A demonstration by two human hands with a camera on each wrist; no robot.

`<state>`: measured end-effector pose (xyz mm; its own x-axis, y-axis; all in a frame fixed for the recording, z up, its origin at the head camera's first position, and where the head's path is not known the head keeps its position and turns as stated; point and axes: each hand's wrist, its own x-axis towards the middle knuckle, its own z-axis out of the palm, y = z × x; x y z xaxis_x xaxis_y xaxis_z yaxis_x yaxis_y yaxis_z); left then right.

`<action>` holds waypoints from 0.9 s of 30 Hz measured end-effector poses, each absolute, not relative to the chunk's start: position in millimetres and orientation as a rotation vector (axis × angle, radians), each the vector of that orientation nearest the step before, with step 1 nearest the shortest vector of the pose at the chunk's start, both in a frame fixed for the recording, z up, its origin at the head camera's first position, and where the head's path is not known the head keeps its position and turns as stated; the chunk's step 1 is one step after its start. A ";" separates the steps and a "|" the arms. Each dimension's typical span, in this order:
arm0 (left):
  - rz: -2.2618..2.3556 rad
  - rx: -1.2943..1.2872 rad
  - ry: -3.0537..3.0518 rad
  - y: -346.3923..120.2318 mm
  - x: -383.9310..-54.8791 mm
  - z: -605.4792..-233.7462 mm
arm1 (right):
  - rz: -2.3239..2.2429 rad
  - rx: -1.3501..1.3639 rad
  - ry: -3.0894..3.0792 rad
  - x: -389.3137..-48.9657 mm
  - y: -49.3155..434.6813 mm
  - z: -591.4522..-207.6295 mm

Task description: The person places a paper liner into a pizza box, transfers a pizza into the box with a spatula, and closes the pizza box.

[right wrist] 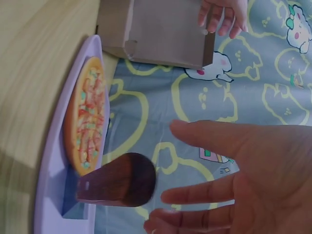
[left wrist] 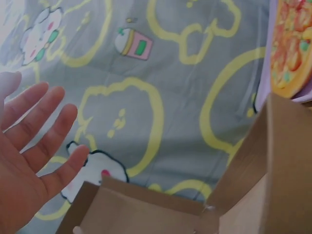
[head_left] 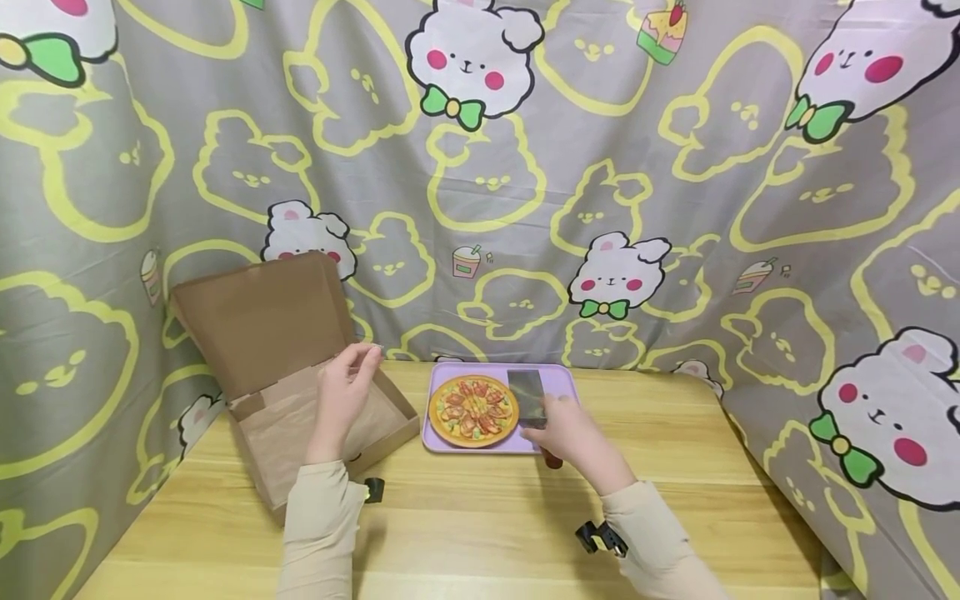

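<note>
On the purple tray [head_left: 566,379] lies a toy-like pizza [head_left: 474,411] with a golden crust and red, green and yellow toppings. A cleaver with a dark rectangular blade [head_left: 525,390] lies at the pizza's right, its brown wooden handle [right wrist: 127,180] toward me. My right hand [head_left: 568,432] hovers over that handle; in the right wrist view its thumb and fingers [right wrist: 195,195] are spread beside the handle without closing round it. My left hand [head_left: 349,385] is raised above an open cardboard box [head_left: 300,433], fingers loosely extended in the left wrist view, holding nothing.
The box's lid [head_left: 262,321] stands up at the back left, near the patterned curtain [head_left: 495,200] that encloses the table. Wooden tabletop [head_left: 480,525] runs in front of the tray. Both wrists wear small black devices [head_left: 600,539].
</note>
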<state>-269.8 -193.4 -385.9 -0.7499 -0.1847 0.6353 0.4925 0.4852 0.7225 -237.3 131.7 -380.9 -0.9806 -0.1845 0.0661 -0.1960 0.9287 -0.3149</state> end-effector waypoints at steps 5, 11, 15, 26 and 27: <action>-1.250 -0.284 -2.106 -180.7 -274.6 -393.9 | 0.470 0.248 -3.059 -233.5 133.5 -390.9; -1.217 -0.345 -2.136 -167.0 -280.2 -402.9 | 0.517 0.220 -3.056 -230.2 132.4 -399.8; -1.221 -0.379 -2.159 -158.4 -282.1 -408.1 | 0.579 0.197 -3.061 -228.4 130.8 -406.0; -1.257 -0.396 -2.201 -151.4 -285.8 -417.5 | 0.638 0.105 -3.079 -230.7 131.1 -420.1; -1.271 -0.393 -2.204 -151.5 -285.9 -418.1 | 0.637 0.094 -3.087 -230.9 131.7 -421.1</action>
